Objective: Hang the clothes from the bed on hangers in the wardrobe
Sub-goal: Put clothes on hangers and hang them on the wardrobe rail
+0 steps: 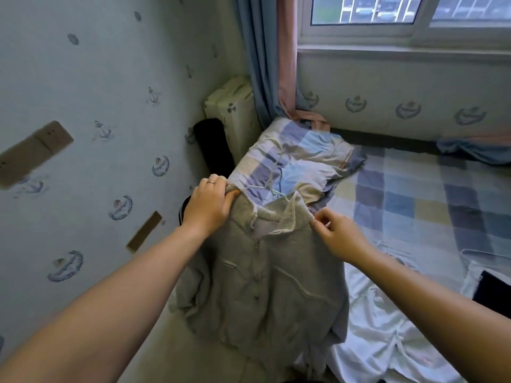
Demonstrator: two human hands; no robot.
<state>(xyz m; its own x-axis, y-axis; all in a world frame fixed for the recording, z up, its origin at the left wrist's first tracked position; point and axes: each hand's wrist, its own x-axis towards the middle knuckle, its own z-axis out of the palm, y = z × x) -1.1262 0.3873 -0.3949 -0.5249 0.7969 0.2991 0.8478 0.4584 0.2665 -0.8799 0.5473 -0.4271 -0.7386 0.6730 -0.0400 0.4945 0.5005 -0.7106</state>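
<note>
A grey zip-up jacket (265, 288) lies front up on the near left part of the bed (414, 205), collar toward the pillow. My left hand (210, 205) grips its left shoulder by the collar. My right hand (340, 233) pinches the right shoulder seam. A pale hanger's hook (272, 186) pokes out of the collar onto the pillow; its body is hidden inside the jacket. A white garment (387, 335) lies spread to the right of the jacket, and wire hangers (475, 254) lie on the checked sheet further right.
A checked pillow (298, 158) sits at the head of the bed near the curtain (265, 64). The wallpapered wall (91, 106) is close on the left, with a cream box (235, 106) and a black object (213, 145) in the corner. A dark item (495, 288) lies at the right edge.
</note>
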